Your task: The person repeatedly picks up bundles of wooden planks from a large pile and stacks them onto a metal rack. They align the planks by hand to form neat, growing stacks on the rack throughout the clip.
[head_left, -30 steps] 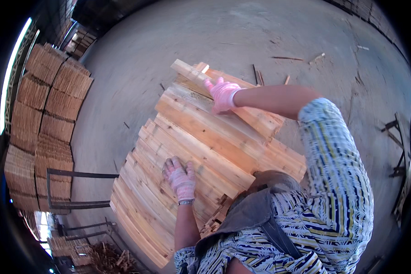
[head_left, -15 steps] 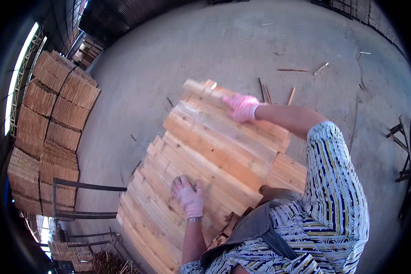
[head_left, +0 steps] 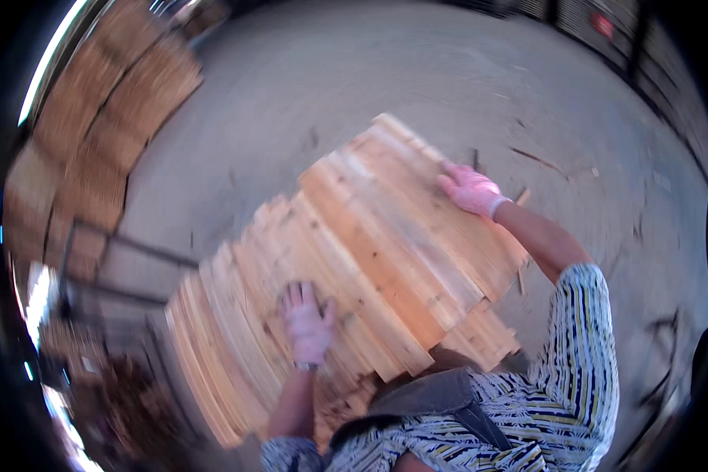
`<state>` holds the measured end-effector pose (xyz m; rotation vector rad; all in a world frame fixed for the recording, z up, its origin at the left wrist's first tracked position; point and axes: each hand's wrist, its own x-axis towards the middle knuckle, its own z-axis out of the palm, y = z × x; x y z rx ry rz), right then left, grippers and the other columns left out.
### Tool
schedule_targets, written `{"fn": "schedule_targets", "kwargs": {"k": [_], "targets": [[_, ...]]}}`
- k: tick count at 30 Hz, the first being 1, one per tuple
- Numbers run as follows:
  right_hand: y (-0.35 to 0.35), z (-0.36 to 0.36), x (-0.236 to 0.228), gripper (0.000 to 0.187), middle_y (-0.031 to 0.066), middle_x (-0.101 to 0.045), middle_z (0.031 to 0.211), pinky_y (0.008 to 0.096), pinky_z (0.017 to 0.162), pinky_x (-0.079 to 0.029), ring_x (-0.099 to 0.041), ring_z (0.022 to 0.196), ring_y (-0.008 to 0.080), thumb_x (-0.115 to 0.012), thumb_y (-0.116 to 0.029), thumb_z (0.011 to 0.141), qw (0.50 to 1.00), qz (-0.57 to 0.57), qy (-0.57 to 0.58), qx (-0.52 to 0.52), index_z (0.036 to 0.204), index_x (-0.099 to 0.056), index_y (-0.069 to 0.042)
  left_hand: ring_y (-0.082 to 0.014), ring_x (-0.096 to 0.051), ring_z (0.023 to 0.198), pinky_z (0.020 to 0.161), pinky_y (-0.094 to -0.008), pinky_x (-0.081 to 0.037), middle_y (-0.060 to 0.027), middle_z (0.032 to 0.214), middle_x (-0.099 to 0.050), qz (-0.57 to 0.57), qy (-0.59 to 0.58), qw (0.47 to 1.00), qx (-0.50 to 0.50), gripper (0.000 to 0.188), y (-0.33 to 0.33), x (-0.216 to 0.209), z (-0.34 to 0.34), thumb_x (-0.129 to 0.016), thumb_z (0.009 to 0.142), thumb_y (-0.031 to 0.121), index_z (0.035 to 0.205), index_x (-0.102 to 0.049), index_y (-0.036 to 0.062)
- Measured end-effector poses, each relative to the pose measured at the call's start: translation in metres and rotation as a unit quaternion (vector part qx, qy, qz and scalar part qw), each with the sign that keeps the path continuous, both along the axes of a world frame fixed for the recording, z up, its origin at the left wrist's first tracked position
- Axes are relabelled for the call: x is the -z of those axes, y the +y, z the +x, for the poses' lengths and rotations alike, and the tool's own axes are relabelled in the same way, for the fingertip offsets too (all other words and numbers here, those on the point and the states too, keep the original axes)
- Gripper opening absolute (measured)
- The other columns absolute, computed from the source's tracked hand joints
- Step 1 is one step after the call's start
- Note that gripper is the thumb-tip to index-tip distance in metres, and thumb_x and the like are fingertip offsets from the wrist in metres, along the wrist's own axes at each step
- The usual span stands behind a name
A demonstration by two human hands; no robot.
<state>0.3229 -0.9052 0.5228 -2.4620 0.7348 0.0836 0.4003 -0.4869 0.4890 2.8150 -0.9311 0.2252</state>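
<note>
A: Where are the long, flat, light-brown wooden boards (head_left: pixel 377 256)?

B: Side by side in the middle, with the smooth grey floor (head_left: pixel 291 86) on the far side.

A: What about the pale-pink-gloved left hand (head_left: pixel 307 324)?

B: It lies flat on the boards, fingers spread wide.

A: And the bright-pink-gloved right hand (head_left: pixel 472 190)?

B: It touches the boards near their far right edge. You can't tell if it grips.
</note>
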Motion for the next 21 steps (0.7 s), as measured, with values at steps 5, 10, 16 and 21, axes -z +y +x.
{"fn": "schedule_targets", "kwargs": {"k": [5,10,16,21], "targets": [[0.005,0.007,0.008,0.070,0.0235,-0.041,0.154,0.0419,0.119,-0.030,-0.038,0.144,0.0354,-0.047,-0.046,0.098,0.998,-0.027,-0.042,-0.038,0.150,-0.040,-0.001,-0.0389,-0.051,0.117,0.106,-0.0523,-0.037,-0.0207,0.115,-0.056,-0.053,0.070,0.995,-0.037,0.048,0.009,-0.042,-0.015,-0.066,0.080,0.040,0.108,-0.059,0.0013],[-0.030,-0.018,0.003,0.070,0.0280,-0.034,0.155,0.0456,0.119,-0.029,-0.033,0.143,0.0421,-0.043,-0.048,0.102,0.961,-0.263,-0.030,-0.082,0.151,-0.037,0.000,-0.0362,-0.052,0.113,0.103,-0.0540,-0.038,-0.0191,0.112,-0.057,-0.101,-0.039,0.992,-0.059,0.049,-0.017,-0.010,-0.036,-0.069,0.077,0.044,0.101,-0.062,0.0019],[0.151,-0.050,-0.029,0.060,0.0247,-0.045,0.148,0.0429,0.114,-0.037,-0.046,0.136,0.0353,-0.052,-0.030,0.104,0.937,0.083,-0.188,-0.283,0.151,-0.036,0.003,-0.0344,-0.054,0.124,0.107,-0.0534,-0.037,-0.0177,0.115,-0.066,-0.185,0.057,0.977,0.090,0.056,0.008,-0.005,-0.138,-0.064,0.083,0.054,0.108,-0.068,0.0034],[0.375,-0.122,-0.033,0.030,0.0204,-0.065,0.117,0.0420,0.097,-0.050,-0.064,0.107,0.0329,-0.056,-0.016,0.100,0.766,0.145,-0.193,-0.596,0.124,-0.060,0.002,-0.0270,-0.065,0.108,0.094,-0.0374,-0.049,-0.0166,0.112,-0.070,-0.437,0.523,0.730,0.052,0.045,0.174,-0.028,-0.259,-0.058,0.096,0.043,0.120,-0.067,0.0059]]}}
